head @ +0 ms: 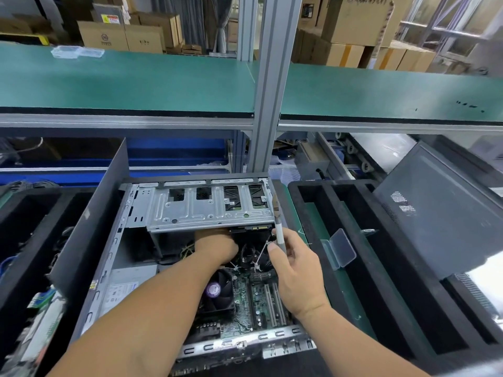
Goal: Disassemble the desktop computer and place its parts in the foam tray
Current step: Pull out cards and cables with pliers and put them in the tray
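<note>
Steel-framed desktop computer (190,268) lies open on the tabletop between foam trays (381,281). Left hand (215,247) reaches under the drive cage (206,210), fingers hidden, likely steadying a drive; right hand (295,270) pinches a screwdriver (279,229) upright at the cage's edge.

Bare metal, black foam and matt green matting

The drive cage (209,206) is bright, stamped sheet metal with a dull shine; the computer case (89,240) wall is matt dark grey painted metal. The foam tray (351,254) is black, rough and porous. The motherboard (261,297) looks glossy green. The shelf (122,80) wears smooth matt green matting, its post (272,85) brushed aluminium. The small box (340,248) is clear plastic; the cartons (119,36) are plain brown cardboard.
</note>
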